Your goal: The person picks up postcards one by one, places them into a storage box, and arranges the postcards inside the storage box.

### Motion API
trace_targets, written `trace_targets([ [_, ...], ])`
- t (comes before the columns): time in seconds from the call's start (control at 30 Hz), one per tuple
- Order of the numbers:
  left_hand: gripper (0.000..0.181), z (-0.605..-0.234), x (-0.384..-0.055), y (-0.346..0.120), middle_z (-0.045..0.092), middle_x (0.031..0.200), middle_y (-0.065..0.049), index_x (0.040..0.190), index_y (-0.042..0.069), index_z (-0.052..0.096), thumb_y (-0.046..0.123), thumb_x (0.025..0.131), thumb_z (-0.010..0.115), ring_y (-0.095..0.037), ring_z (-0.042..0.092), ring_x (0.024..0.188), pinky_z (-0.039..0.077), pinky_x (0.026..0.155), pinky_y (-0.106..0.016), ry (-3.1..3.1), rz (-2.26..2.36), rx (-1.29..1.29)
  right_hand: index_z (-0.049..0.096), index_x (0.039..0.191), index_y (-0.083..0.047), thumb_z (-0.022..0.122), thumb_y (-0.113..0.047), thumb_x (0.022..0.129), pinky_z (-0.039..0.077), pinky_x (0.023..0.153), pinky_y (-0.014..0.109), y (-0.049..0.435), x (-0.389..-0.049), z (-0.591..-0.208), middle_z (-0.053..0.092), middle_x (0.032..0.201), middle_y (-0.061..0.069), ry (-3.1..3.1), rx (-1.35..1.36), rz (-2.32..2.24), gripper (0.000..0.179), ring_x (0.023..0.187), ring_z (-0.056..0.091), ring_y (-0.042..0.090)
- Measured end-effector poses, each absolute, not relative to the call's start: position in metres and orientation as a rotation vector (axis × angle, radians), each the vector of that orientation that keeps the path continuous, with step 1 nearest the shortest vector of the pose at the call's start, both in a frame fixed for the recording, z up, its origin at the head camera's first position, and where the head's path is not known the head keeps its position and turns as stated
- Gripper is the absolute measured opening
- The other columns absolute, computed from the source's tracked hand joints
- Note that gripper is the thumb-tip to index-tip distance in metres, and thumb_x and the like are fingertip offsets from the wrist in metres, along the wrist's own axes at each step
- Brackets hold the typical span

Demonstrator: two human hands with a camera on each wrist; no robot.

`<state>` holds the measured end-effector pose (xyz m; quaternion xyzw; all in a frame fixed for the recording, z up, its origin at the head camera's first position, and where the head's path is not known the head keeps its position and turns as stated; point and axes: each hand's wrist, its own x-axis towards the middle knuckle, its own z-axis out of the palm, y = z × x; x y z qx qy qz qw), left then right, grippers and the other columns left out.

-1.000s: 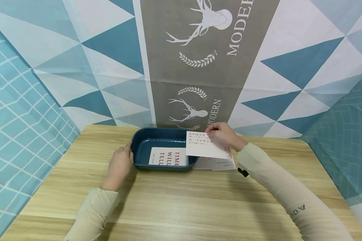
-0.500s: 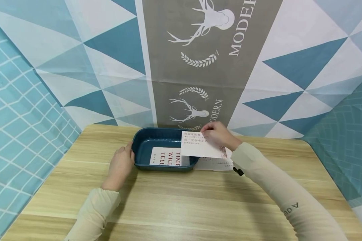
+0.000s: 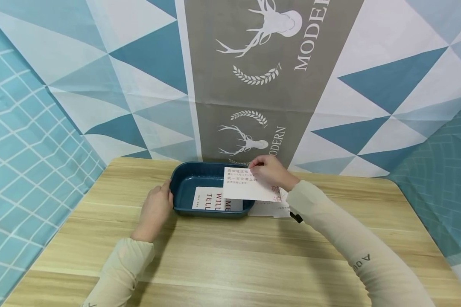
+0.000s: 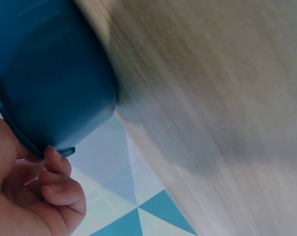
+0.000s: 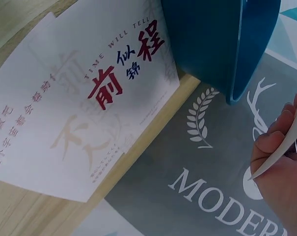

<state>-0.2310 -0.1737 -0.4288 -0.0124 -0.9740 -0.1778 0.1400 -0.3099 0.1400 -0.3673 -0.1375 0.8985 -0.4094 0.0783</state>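
Note:
A dark blue rectangular dish (image 3: 211, 213) stands at the back of the wooden table. At its left end my left hand (image 3: 155, 211) grips the rim; the left wrist view shows the curled fingers (image 4: 60, 189) against the lip. My right hand (image 3: 272, 174) pinches the top edge of a white printed card (image 3: 243, 187), held over the dish's right side. In the right wrist view that card appears nearly edge-on beside the fingers (image 5: 273, 142). Inside the dish lies a white card with red lettering (image 3: 205, 198), its right part covered by the held card.
More printed cards (image 5: 99, 93) lie overlapping on the table to the right of the dish, partly hidden in the head view by the held card. A patterned cloth (image 3: 246, 98) hangs right behind the table's back edge. Wooden tabletop (image 3: 230, 256) extends in front.
My right hand has moved left with the card, bringing it further over the dish and covering more of the card inside. The left hand stays at the dish's rim.

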Motion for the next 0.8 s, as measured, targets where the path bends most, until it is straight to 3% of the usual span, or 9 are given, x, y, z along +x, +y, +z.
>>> trace_targets([
  [0.8, 0.039, -0.428, -0.23, -0.175, 0.06, 0.088, -0.025, 0.129, -0.009, 0.049, 0.007, 0.094, 0.045, -0.04, 0.057, 0.083, 0.048, 0.076, -0.049, -2.809, -0.518, -0.049, 0.067, 0.096, -0.003, 0.055, -0.01, 0.089, 0.043, 0.078, 0.028, 0.119, -0.316, -0.375, 0.065, 0.097, 0.013, 2.657, -0.414, -1.311, 0.016, 0.083, 0.054, 0.019],
])
